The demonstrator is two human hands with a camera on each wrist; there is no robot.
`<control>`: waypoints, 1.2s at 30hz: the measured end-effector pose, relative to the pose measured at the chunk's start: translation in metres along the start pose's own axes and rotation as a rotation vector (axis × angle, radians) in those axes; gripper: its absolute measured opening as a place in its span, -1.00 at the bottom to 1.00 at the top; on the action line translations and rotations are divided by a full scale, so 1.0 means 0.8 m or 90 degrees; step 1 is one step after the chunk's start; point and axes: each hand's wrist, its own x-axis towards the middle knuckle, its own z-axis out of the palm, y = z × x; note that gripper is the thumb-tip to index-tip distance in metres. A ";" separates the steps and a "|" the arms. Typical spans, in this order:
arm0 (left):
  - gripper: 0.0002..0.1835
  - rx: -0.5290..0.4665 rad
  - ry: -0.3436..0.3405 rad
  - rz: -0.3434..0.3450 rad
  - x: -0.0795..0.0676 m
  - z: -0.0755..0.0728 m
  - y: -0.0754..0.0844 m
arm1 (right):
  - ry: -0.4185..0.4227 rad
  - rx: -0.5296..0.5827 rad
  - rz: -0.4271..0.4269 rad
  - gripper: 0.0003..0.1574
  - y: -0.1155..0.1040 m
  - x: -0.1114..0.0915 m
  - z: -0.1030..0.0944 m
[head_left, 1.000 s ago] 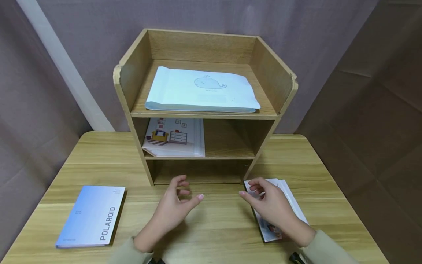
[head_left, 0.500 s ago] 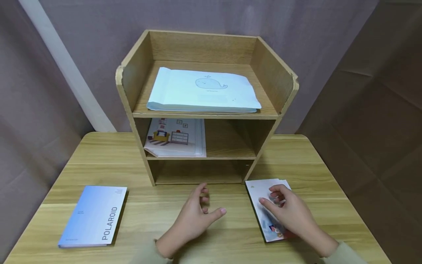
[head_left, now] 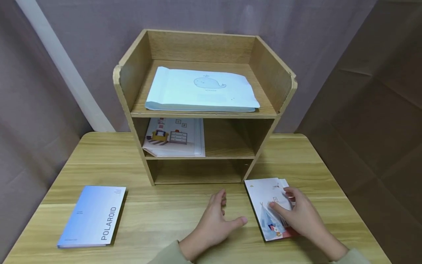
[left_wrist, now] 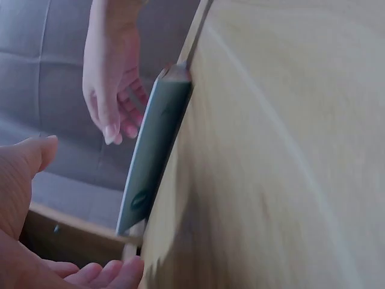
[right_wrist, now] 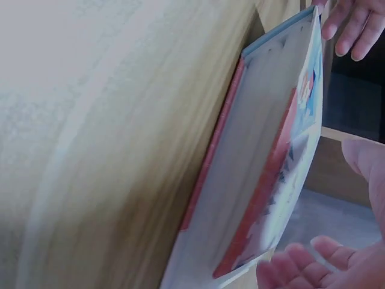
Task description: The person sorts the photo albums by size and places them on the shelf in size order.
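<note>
Both of our hands have moved to the right and a little nearer since a second ago. Our left hand (head_left: 215, 222) has come from in front of the left half of the wooden shelf unit (head_left: 201, 47) to a spot just left of the picture book (head_left: 263, 205), apart from it. It is released, its fingers lightly bent toward the far side and its thumb spread out to the right, toward the book.

Our right hand (head_left: 301, 212) has slid from above the far left part of that book to its right side, so more of the tent drawing on the cover now shows. This hand is released too, its fingers loosely bent, with a wide gap between them and the thumb, which reaches over the cover. We cannot tell whether any fingertip touches the book.

The picture book lies where it lay, flat on the right part of the wooden table (head_left: 158, 212), just nearer than the shelf unit's right foot. On the left of the table, the blue POLAROID book (head_left: 87, 216) has kept its place. So have the whale-print packet (head_left: 197, 91) on the top board and the book with the furniture drawing (head_left: 178, 137) on the middle one, at its left.
</note>
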 end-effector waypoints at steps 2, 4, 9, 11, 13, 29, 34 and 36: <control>0.18 0.010 -0.004 0.000 0.001 0.009 0.001 | -0.008 -0.001 0.012 0.14 0.003 0.000 0.000; 0.17 0.002 -0.008 -0.001 0.002 0.017 0.001 | -0.017 0.000 0.024 0.20 0.007 0.000 0.000; 0.17 -0.025 -0.023 -0.027 0.004 0.035 0.003 | -0.040 0.021 0.047 0.26 0.013 0.001 -0.002; 0.17 -0.029 -0.029 -0.040 0.005 0.040 0.003 | -0.051 0.033 0.059 0.23 0.015 0.002 -0.003; 0.16 -0.035 -0.033 -0.050 0.005 0.043 0.004 | -0.067 0.048 0.071 0.19 0.018 0.003 -0.004; 0.12 -0.078 -0.067 -0.076 0.012 0.063 0.004 | -0.174 0.152 0.190 0.34 0.032 0.008 -0.013; 0.04 -0.084 -0.088 -0.059 0.014 0.066 0.003 | -0.197 0.189 0.215 0.32 0.035 0.008 -0.016; -0.02 -0.096 -0.097 -0.042 0.015 0.067 0.001 | -0.207 0.199 0.227 0.33 0.036 0.008 -0.016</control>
